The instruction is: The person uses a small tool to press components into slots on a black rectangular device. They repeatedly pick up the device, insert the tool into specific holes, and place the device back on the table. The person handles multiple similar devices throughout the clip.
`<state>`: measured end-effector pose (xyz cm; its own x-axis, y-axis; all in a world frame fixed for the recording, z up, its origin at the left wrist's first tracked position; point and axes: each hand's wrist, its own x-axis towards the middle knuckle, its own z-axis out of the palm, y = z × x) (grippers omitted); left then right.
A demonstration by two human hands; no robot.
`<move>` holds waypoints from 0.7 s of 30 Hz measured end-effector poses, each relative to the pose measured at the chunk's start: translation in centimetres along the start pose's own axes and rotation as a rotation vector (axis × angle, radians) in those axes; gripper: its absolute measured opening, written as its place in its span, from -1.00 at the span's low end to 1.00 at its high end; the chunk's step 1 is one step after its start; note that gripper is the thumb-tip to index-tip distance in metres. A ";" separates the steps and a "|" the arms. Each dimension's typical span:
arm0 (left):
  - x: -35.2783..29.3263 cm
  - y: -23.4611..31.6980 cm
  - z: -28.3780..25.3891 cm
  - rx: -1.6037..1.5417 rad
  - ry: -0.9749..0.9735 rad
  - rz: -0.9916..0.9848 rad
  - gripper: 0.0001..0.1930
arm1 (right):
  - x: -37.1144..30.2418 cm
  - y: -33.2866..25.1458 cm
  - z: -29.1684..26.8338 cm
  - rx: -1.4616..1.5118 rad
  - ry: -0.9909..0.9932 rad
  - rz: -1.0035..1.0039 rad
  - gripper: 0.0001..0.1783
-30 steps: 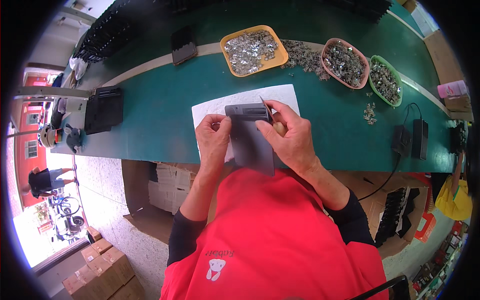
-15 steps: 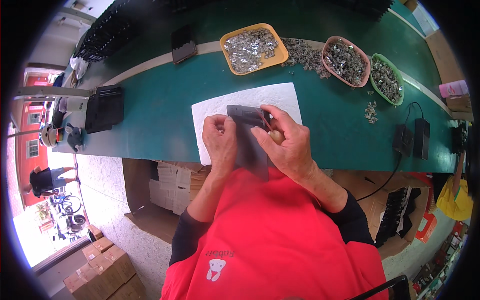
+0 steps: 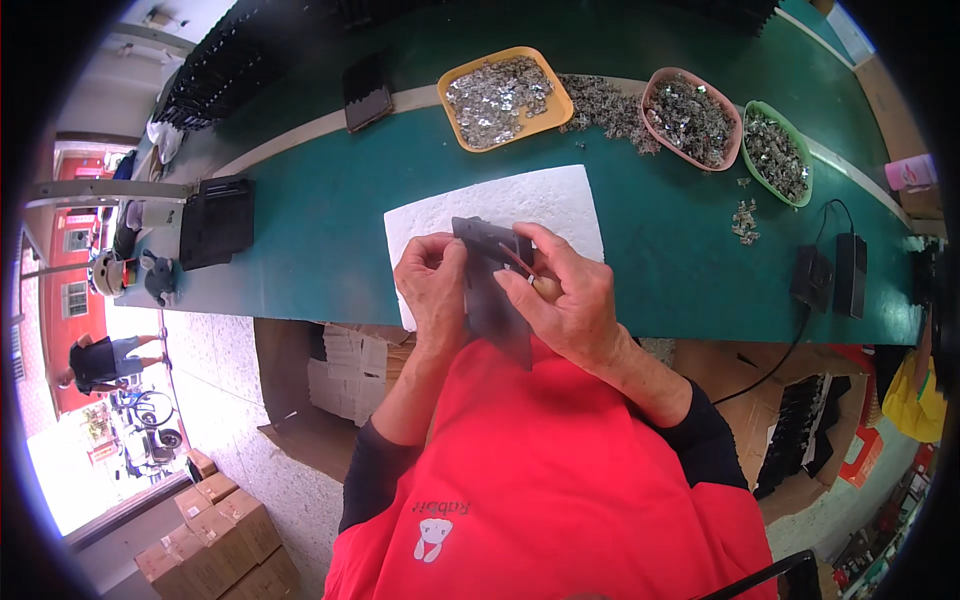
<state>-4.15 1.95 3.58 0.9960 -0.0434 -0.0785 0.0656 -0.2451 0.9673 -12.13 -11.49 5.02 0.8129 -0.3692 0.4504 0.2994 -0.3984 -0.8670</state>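
A dark, flat plastic part (image 3: 490, 310) is tilted between my hands over a white foam slab (image 3: 555, 195); its lower end is blurred against the red apron. My left hand (image 3: 432, 290) pinches it at its left edge, fingers curled in. In my right hand (image 3: 570, 295) is a thin reddish tool (image 3: 519, 262) with a pale handle end, its tip slanting onto the part's upper face. The right index finger reaches the part's upper right corner. Whether a small piece sits under the tool tip, I cannot tell.
Small metal clips fill a yellow tray (image 3: 557, 108), a pink tray (image 3: 735, 135) and a green tray (image 3: 804, 190). Loose clips (image 3: 610, 112) lie between the trays. Dark parts (image 3: 218, 222) are stacked at left; black power adapters (image 3: 850, 275) stand at right. Open cartons (image 3: 305, 420) sit below the table edge.
The dark part and both hands have shifted slightly, the right hand a little left and down the part. The grip of both hands looks the same.
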 end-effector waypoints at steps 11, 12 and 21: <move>1.8 -0.7 -1.0 -0.058 -0.041 0.097 -0.92 | 2.1 -0.3 -3.3 -0.135 -0.297 0.228 -0.49; 2.0 -0.6 -1.0 0.009 -0.047 0.101 -0.91 | 2.3 0.4 -3.6 -0.208 -0.261 0.196 -0.52; 3.5 -1.4 -1.4 0.184 -0.087 0.061 -0.90 | 3.9 0.9 -1.7 -0.647 -0.531 -0.111 -0.76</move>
<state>-0.67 3.46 2.28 0.9881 -0.1455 -0.0498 -0.0147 -0.4119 0.9111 -9.58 -14.71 6.33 0.9710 0.0797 0.2252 0.1776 -0.8713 -0.4575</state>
